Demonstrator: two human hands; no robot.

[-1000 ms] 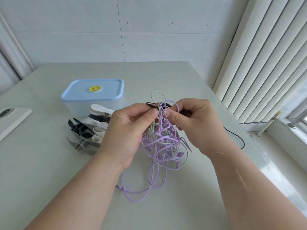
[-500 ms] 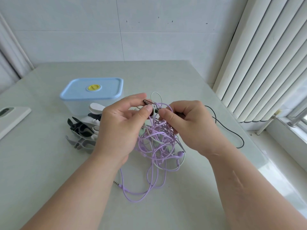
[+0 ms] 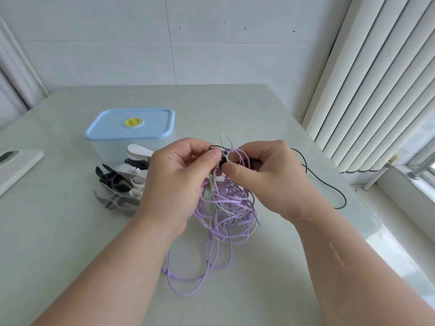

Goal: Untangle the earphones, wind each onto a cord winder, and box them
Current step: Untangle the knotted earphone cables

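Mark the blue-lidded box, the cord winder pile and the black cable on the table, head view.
blue-lidded box [image 3: 153,125]: head view, on the flat lid, right of the yellow knob.
cord winders [image 3: 115,182]: head view, on the dark winder in the pile.
black cable [image 3: 324,183]: head view, on the loose run lying on the table.

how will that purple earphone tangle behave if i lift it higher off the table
Probably floppy: the purple earphone tangle droops in loose loops below the left hand and right hand. Likely light, since fingertip pinches hold up most of it. It would probably drag the black cord along, as that runs into the same knot.
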